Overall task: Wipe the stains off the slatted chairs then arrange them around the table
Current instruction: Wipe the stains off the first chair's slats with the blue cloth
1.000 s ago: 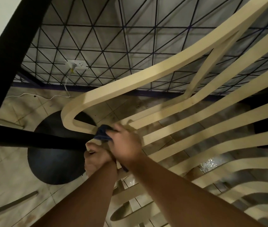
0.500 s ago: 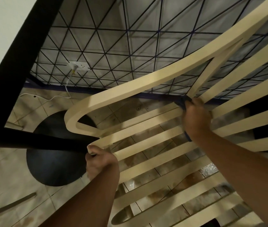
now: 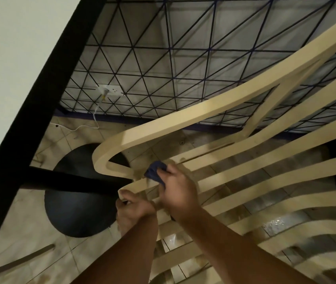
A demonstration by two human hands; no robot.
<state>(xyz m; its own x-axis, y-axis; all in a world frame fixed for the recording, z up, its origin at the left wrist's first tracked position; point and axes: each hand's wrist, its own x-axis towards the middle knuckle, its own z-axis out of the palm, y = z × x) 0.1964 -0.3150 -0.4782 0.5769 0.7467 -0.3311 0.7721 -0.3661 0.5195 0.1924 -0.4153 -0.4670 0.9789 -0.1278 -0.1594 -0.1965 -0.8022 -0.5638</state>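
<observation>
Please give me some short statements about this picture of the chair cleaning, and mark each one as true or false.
1. The right hand presses a dark blue cloth on a slat of the chair. True.
2. The left hand hangs free of the chair. False: it grips the chair's edge beside the right hand.
3. A cable is plugged into the wall socket. True.
4. The chair is red. False: it is cream.
5. The round base on the floor is white. False: it is black.
</observation>
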